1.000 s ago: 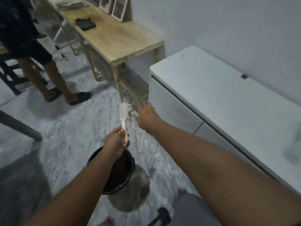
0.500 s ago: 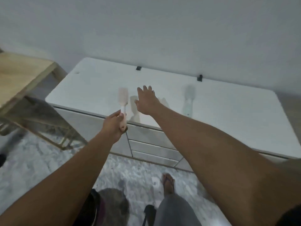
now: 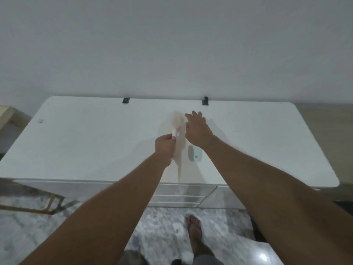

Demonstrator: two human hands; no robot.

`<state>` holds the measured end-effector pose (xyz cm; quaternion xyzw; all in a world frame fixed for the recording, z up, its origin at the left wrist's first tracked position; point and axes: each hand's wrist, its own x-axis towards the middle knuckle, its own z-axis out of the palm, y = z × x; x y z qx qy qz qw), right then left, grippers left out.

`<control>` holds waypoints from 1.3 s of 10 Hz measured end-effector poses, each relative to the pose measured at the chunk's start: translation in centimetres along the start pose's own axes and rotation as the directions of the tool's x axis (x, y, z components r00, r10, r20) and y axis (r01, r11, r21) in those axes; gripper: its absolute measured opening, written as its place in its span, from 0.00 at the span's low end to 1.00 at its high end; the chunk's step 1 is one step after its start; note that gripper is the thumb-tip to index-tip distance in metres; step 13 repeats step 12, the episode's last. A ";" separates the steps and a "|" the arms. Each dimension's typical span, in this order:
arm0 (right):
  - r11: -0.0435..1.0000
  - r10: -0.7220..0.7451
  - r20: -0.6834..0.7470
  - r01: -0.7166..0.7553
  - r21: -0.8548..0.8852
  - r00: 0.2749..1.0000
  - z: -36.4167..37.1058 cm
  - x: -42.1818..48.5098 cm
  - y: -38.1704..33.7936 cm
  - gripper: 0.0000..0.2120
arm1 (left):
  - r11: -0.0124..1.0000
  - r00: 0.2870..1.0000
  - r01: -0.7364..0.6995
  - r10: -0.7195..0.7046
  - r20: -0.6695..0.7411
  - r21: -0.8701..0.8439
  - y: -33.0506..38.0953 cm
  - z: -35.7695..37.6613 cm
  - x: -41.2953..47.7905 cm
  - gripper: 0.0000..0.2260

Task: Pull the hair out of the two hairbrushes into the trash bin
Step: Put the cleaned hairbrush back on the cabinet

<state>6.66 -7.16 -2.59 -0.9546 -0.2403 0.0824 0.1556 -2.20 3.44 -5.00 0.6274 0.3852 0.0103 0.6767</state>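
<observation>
My left hand [image 3: 165, 150] grips the handle of a pale pink hairbrush [image 3: 176, 123], whose blurred head points away from me over the white cabinet top [image 3: 86, 146]. My right hand [image 3: 197, 129] is stretched out flat just right of that brush head, fingers straight, holding nothing. A second, pale blue hairbrush [image 3: 196, 155] lies on the cabinet top under my right wrist; only its handle end shows. The trash bin is out of view.
The white cabinet stands against a grey wall, with two small black clips [image 3: 125, 100] at its back edge and drawers [image 3: 177, 196] in front. A wooden table corner [image 3: 7, 113] is at left. My sandalled foot [image 3: 193, 226] stands on the marbled floor.
The view has swung from the floor and bin up to the cabinet. Both hands have moved forward over the cabinet top, the left still holding the pink brush; the blue brush now lies under my right wrist.
</observation>
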 end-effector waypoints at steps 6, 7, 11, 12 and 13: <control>0.994 0.018 0.005 -0.018 0.105 1.000 -1.5 1.2 2.5 0.21 | 0.825 0.997 0.054 -0.018 -0.070 0.562 2.2 3.5 0.0 0.02; 0.993 0.023 0.007 -0.024 0.118 1.000 -1.6 1.1 2.5 0.20 | 0.814 0.998 0.048 -0.014 -0.063 0.579 2.1 3.5 0.1 0.07; 0.985 0.042 0.032 -0.046 0.166 0.999 -1.7 0.6 3.2 0.21 | 0.801 0.999 0.040 -0.015 -0.048 0.597 2.3 3.6 0.4 0.05; 0.952 0.046 -0.030 -0.034 0.306 0.999 -2.8 0.4 2.4 0.22 | 0.838 0.998 0.012 0.024 -0.058 0.545 2.1 3.4 -0.2 0.07; 0.952 0.046 -0.030 -0.034 0.306 0.999 -2.8 0.4 2.4 0.22 | 0.838 0.998 0.012 0.024 -0.058 0.545 2.1 3.4 -0.2 0.07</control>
